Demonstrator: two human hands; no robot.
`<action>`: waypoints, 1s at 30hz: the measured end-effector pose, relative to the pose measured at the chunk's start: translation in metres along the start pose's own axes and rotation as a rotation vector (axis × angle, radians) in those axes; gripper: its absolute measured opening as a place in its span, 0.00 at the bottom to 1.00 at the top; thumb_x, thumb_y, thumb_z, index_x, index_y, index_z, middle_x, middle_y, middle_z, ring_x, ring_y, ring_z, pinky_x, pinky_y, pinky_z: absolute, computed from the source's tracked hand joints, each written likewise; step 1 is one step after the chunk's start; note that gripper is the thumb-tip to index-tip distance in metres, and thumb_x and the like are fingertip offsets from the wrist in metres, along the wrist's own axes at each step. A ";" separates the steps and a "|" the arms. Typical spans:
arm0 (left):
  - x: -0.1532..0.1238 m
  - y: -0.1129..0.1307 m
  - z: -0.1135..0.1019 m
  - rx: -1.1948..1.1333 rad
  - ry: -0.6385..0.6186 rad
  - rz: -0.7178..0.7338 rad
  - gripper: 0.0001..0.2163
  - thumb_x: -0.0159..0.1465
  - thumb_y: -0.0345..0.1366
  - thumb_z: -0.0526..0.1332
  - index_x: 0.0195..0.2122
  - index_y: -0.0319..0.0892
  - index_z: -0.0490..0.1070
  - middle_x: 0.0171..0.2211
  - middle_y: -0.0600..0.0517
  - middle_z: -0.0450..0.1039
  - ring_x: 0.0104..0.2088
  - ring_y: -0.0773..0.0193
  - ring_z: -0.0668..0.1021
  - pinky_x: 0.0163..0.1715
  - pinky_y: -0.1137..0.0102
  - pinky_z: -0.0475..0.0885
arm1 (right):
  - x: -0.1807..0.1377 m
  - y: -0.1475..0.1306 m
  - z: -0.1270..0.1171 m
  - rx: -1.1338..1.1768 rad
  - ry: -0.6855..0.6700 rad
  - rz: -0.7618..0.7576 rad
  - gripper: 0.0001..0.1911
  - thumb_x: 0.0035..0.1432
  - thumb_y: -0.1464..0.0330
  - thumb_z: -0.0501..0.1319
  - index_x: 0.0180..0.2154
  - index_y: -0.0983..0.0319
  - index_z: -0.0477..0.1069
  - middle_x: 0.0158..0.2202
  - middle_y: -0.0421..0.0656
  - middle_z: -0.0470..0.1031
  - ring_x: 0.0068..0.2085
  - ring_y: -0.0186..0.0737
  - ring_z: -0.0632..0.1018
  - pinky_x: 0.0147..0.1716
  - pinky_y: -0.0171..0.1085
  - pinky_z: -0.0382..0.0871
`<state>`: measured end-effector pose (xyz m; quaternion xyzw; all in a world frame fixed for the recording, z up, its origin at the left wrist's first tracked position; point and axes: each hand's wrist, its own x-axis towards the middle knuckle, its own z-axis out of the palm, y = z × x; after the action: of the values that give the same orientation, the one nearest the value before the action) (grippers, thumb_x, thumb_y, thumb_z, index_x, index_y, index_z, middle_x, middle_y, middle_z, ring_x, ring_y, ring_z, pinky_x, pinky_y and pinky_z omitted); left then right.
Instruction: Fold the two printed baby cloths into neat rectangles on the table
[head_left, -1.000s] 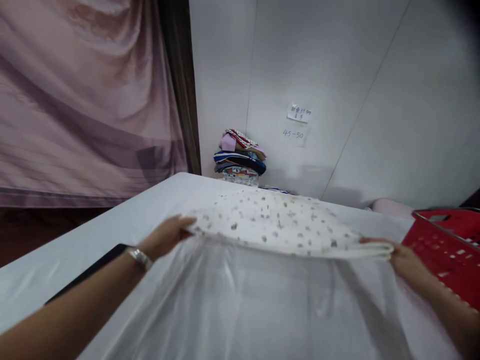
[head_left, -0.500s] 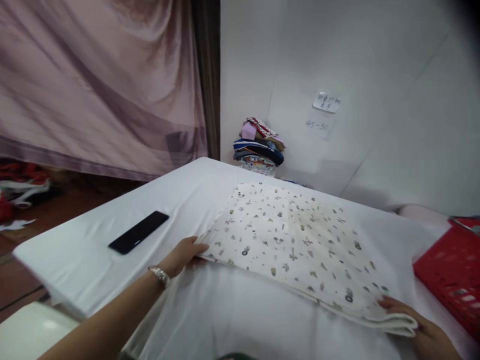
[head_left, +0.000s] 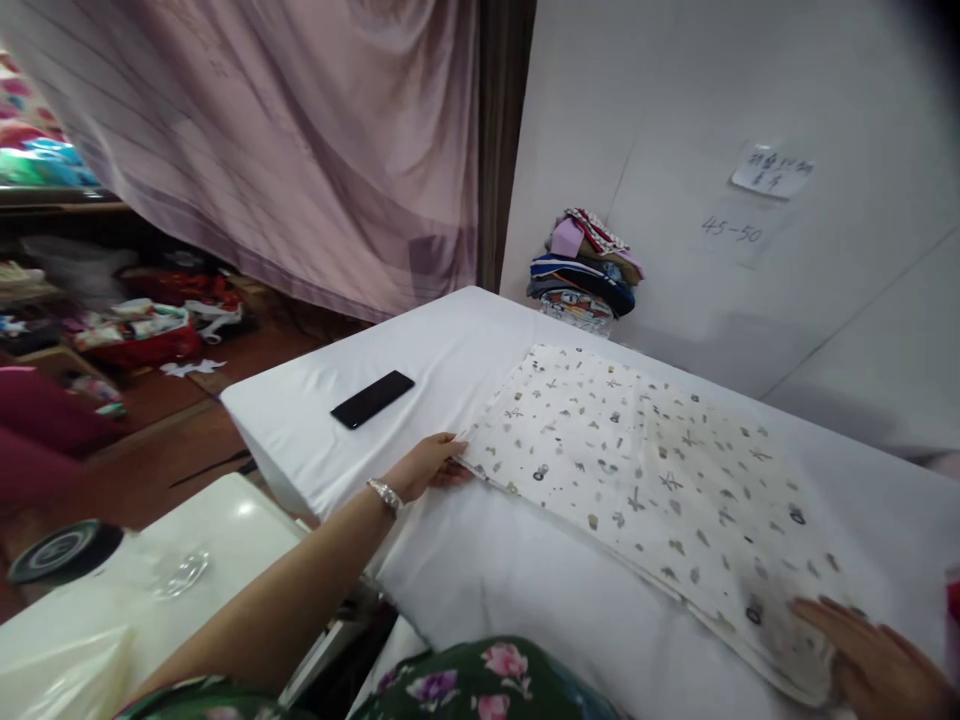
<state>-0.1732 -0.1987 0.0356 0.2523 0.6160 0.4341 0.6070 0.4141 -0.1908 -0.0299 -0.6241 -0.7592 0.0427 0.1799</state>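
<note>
A folded white cloth with a small scattered print (head_left: pixel 630 480) lies flat on the white-covered table (head_left: pixel 480 335). My left hand (head_left: pixel 431 465), a silver bracelet at its wrist, pinches the cloth's near left corner, thumb on top and fingers partly underneath. At the near right corner my right hand (head_left: pixel 877 645) rests on or just above the fabric, its fingers stretched out and somewhat blurred. Whether its palm presses on the cloth I cannot tell. Left of the cloth lies a black phone (head_left: pixel 373 399).
A stack of folded fabrics (head_left: pixel 581 270) stands by the wall behind the table. Handwritten paper (head_left: pixel 772 172) is stuck on the wall. At lower left are a white surface (head_left: pixel 232 510) and a black-lidded clear jar (head_left: pixel 67 552). A pink curtain (head_left: pixel 337 150) hangs behind.
My view has swung left, bringing more of the floor and the white surface into sight. The right hand has released the cloth's corner edge and flattened over it; that corner now lies flat.
</note>
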 end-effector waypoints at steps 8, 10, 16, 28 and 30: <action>-0.015 -0.020 0.004 -0.169 -0.078 0.058 0.12 0.51 0.31 0.63 0.37 0.38 0.66 0.40 0.43 0.74 0.28 0.67 0.78 0.28 0.73 0.75 | 0.053 -0.227 0.008 0.278 -0.435 -0.384 0.17 0.58 0.62 0.49 0.44 0.52 0.72 0.48 0.41 0.72 0.49 0.47 0.71 0.47 0.47 0.67; -0.015 -0.022 0.007 -0.179 -0.047 0.083 0.10 0.52 0.32 0.63 0.35 0.37 0.66 0.38 0.44 0.74 0.27 0.67 0.78 0.27 0.74 0.74 | 0.067 -0.274 0.020 0.394 -0.483 -0.493 0.17 0.60 0.63 0.48 0.45 0.53 0.71 0.46 0.41 0.73 0.47 0.46 0.72 0.46 0.47 0.67; -0.008 -0.025 0.015 -0.153 0.086 0.182 0.11 0.54 0.36 0.63 0.34 0.39 0.64 0.27 0.51 0.73 0.23 0.67 0.77 0.22 0.74 0.72 | 0.104 -0.371 0.074 0.634 -0.369 -0.575 0.11 0.57 0.65 0.54 0.41 0.57 0.72 0.39 0.43 0.74 0.40 0.41 0.73 0.41 0.41 0.67; -0.006 -0.031 0.007 -0.214 -0.037 0.189 0.07 0.52 0.31 0.61 0.33 0.39 0.67 0.29 0.49 0.74 0.23 0.68 0.77 0.22 0.75 0.71 | 0.123 -0.416 0.116 0.522 -0.261 -0.621 0.04 0.54 0.69 0.57 0.33 0.59 0.69 0.31 0.40 0.68 0.34 0.37 0.69 0.34 0.35 0.62; -0.005 -0.032 0.007 -0.212 -0.033 0.202 0.07 0.54 0.32 0.61 0.34 0.39 0.67 0.30 0.48 0.74 0.22 0.68 0.76 0.20 0.75 0.71 | 0.123 -0.414 0.119 0.609 -0.266 -0.587 0.05 0.55 0.68 0.55 0.32 0.59 0.69 0.30 0.40 0.68 0.33 0.36 0.69 0.33 0.35 0.62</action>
<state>-0.1593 -0.2174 0.0125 0.2545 0.5280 0.5516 0.5935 -0.0296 -0.1432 0.0057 -0.2895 -0.8736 0.2913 0.2609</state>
